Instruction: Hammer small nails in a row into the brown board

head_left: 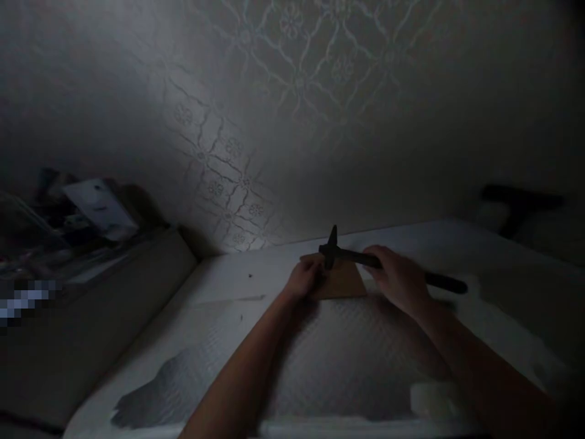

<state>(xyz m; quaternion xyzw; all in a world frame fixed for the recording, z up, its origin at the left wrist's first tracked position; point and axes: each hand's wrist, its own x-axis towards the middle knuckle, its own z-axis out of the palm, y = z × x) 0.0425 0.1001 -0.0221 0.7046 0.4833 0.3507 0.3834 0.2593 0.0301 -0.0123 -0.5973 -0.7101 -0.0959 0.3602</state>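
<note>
My right hand (pixel 400 277) grips a hammer (pixel 359 258) by its dark handle, whose end sticks out to the right past my fist. The hammer's head hangs over a flat brown wooden board (pixel 342 280) lying on the table. My left hand (pixel 305 277) rests at the board's left edge, its fingers closed just beside the hammer head. What those fingers pinch, if anything, is too dark and small to make out. I cannot tell whether the hammer head touches anything.
A pale, worn tabletop (pixel 228 274) runs up to a patterned wall (pixel 274 122). A cluttered ledge (pixel 150 256) stands at the left. A pale block-like object (pixel 432 399) lies at the front right, and a dark T-shaped object (pixel 516 204) is at the far right.
</note>
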